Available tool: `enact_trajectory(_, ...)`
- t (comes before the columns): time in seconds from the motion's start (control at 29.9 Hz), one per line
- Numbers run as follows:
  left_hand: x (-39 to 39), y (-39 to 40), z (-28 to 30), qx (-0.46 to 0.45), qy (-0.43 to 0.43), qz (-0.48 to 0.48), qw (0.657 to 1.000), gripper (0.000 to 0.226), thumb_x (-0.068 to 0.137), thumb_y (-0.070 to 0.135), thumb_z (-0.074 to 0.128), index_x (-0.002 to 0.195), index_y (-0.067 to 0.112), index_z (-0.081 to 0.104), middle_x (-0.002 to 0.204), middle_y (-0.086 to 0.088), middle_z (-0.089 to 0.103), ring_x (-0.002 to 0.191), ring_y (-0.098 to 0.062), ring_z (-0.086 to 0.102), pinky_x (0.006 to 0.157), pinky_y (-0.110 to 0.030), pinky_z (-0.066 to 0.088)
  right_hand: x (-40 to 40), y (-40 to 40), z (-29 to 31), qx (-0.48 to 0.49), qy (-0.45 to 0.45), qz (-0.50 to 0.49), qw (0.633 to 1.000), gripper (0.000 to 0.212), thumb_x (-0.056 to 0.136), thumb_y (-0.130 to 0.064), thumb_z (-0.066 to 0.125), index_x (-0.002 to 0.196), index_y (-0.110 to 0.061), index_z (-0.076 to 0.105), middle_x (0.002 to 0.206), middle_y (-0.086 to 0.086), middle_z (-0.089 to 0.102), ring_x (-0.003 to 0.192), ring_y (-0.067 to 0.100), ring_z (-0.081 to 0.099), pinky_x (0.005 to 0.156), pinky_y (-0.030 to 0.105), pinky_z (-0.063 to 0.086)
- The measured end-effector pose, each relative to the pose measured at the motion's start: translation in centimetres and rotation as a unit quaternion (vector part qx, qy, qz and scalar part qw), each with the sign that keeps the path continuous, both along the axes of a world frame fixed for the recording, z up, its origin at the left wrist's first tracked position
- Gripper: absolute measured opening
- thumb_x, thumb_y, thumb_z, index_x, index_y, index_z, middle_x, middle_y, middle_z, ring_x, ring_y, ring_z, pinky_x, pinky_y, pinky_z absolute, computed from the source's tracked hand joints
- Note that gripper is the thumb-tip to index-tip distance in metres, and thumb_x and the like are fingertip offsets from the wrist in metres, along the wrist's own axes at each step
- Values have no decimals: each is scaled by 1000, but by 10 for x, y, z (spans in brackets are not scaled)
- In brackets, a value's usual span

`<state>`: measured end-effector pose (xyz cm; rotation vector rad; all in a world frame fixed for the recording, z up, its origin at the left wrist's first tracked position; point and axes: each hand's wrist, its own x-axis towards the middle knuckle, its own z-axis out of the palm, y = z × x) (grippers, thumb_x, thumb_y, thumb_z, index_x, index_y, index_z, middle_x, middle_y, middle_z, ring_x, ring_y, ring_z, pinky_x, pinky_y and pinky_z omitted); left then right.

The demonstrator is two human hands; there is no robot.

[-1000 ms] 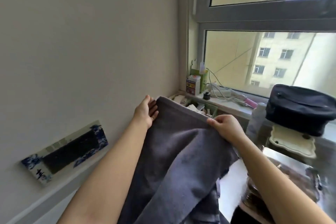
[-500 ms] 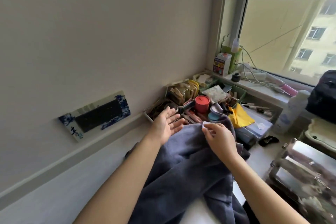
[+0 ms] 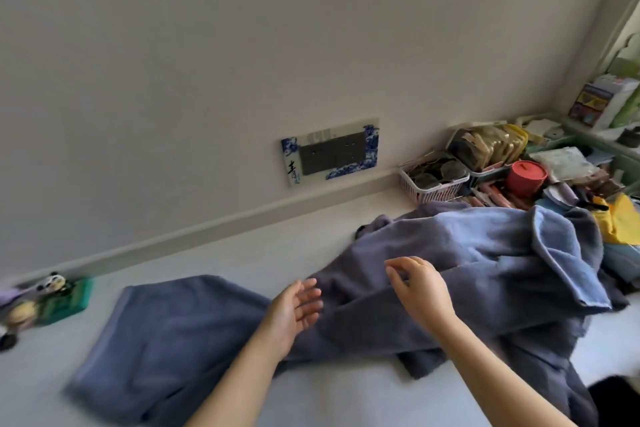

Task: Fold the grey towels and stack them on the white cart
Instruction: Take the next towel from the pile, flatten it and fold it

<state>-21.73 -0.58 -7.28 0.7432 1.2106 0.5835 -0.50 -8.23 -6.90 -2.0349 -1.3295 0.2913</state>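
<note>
A grey towel (image 3: 485, 253) lies rumpled on the white surface (image 3: 270, 253), bunched up at the right. A flatter grey towel part (image 3: 166, 326) spreads out to the left; I cannot tell whether it is a separate towel. My left hand (image 3: 294, 308) hovers over the cloth in the middle, fingers straight and relaxed, holding nothing. My right hand (image 3: 419, 288) is just right of it above the rumpled towel, fingers loosely bent and empty. The white cart is out of view.
Baskets (image 3: 433, 184) of small items, a red round tin (image 3: 526, 177) and a yellow cloth (image 3: 620, 222) crowd the right corner behind the towel. A blue-and-white plaque (image 3: 329, 152) leans on the wall. A panda toy on a green box (image 3: 52, 298) sits far left.
Both hands have let go of the towel's top edge, and it has dropped onto the white surface. My view has swung down and left, away from the window.
</note>
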Motion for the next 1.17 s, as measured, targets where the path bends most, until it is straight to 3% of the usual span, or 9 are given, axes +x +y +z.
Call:
enact_trajectory(0.07, -42, -2, -18, 90, 119, -29, 988, 24, 99, 19, 40, 101, 15, 64, 106, -5, 65, 98, -20, 60, 75, -28, 44, -27, 1, -9, -31, 14, 14, 999, 16, 89, -28, 60, 100, -24, 70, 100, -6, 68, 92, 18, 63, 76, 31, 49)
enact_trajectory(0.17, -95, -3, -45, 246, 343, -140, 895, 28, 99, 29, 41, 116, 21, 61, 127, 1, 58, 122, -17, 50, 95, -27, 37, -53, 4, -25, -94, 24, 53, 994, 24, 89, -33, 59, 112, -27, 66, 103, -8, 69, 97, 14, 63, 79, 27, 48)
enact_trajectory(0.37, -181, -21, -85, 251, 534, -295, 752, 51, 96, 52, 34, 143, 33, 34, 142, 1, 39, 133, -21, 35, 107, -39, 25, -115, -3, -56, -269, 36, 160, 949, 50, 92, -47, 49, 139, -37, 37, 141, -5, 46, 130, 19, 38, 106, 36, 34)
enact_trajectory(0.53, -198, -32, -81, 307, 475, -290, 772, 84, 69, 72, 9, 99, 20, 68, 98, 4, 59, 103, -19, 56, 84, -29, 32, -147, -9, -62, -318, -110, 129, 933, 57, 94, -58, 31, 146, -46, 11, 146, -4, 35, 134, 25, 26, 111, 43, 16)
enact_trajectory(0.63, -203, -38, -82, 315, 453, -312, 774, 58, 87, 65, 33, 70, 21, 66, 93, 13, 56, 102, -14, 55, 89, -26, 33, -155, -13, -65, -324, -202, 115, 917, 48, 95, -59, 18, 133, -45, 43, 129, -4, 45, 124, 22, 34, 109, 39, 13)
enact_trajectory(0.73, -207, -41, -88, 350, 473, -352, 728, 54, 94, 58, 35, 57, 27, 58, 104, 19, 54, 107, -7, 46, 96, -27, 28, -164, -20, -61, -265, -225, 92, 933, 76, 88, -63, 2, 107, -31, 68, 106, -12, 50, 112, 15, 38, 105, 31, 7)
enact_trajectory(0.97, -194, -24, -81, 412, 483, -269, 724, 47, 94, 50, 35, 96, 15, 67, 116, -4, 57, 114, -27, 51, 94, -37, 36, -175, -25, -66, -259, -166, 85, 948, 57, 100, -48, 21, 85, -17, 67, 94, -5, 67, 97, 13, 59, 104, 28, 31)
enact_trajectory(1.07, -191, -10, -86, 346, 508, -323, 720, 54, 98, 48, 30, 146, 24, 28, 158, -7, 11, 144, -25, 11, 115, -43, 11, -185, -16, -66, -251, -143, 40, 957, 44, 100, -46, 24, 105, -14, 54, 113, 4, 60, 93, 26, 62, 74, 34, 44)
enact_trajectory(1.17, -197, -8, -105, 289, 570, -360, 680, 68, 95, 59, 18, 151, 27, -4, 158, -9, -13, 145, -33, -10, 114, -57, -3, -192, -8, -71, -328, -152, 20, 932, 47, 99, -50, 24, 119, -12, 42, 120, 11, 53, 95, 30, 62, 68, 35, 43)
